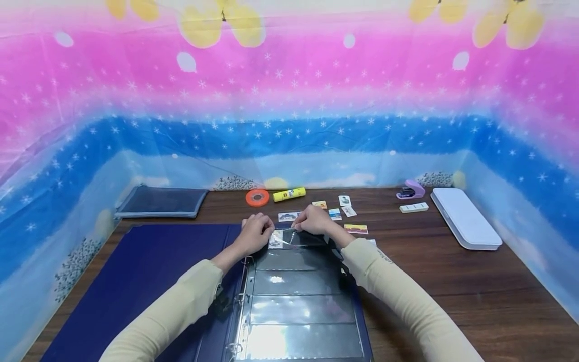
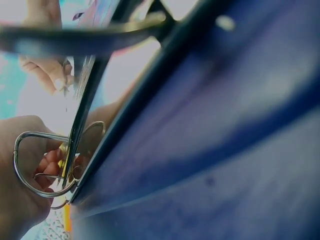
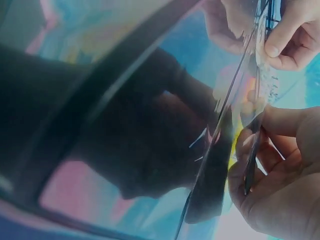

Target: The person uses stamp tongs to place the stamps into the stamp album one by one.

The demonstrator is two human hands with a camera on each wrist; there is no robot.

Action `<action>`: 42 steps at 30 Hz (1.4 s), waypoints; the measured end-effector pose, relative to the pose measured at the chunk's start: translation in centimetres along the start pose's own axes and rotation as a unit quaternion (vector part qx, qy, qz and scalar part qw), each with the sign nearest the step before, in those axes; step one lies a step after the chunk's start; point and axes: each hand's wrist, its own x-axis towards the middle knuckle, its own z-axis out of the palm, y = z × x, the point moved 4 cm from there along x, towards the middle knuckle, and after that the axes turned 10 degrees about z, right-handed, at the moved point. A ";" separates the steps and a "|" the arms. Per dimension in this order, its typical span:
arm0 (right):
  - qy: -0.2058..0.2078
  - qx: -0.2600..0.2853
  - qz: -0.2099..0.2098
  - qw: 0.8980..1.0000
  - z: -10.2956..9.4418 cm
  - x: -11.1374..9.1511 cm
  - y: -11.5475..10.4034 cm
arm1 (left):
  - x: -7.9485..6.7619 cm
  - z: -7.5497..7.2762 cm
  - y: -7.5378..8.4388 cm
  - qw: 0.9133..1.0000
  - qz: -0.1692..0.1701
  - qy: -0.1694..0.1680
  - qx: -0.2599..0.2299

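Binder lies open on the table, with its page at right. On the page's top edge, the left hand pinches near the left corner, beside a card; the right hand pinches the top pocket, although glare makes its exact grip uncertain. Beyond lie other cards, glue stick and tape.

A printed cloth backdrop lines the far side and both flanks of a dark brown wood-grain table. White snowflakes dot its pink and blue bands; yellow butterflies spread along the top.
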 end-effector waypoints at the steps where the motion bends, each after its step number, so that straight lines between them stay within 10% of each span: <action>1: -0.002 -0.004 -0.012 1.000 0.0 0.0 -0.1 | 0.0 0.0 -0.1 1.000 0.000 -0.001 0.003; 12: 0.016 -0.056 -0.019 0.998 -0.2 0.0 -0.3 | 0.1 0.2 0.1 0.998 0.002 -0.021 0.051; 23: 0.074 0.005 0.021 0.997 -4.6 -0.2 3.3 | 0.0 0.4 -0.4 0.999 0.007 -0.013 0.034; 42: 0.082 -0.133 0.056 0.986 -6.8 1.3 8.1 | -0.1 0.3 -0.3 1.000 0.000 0.000 0.019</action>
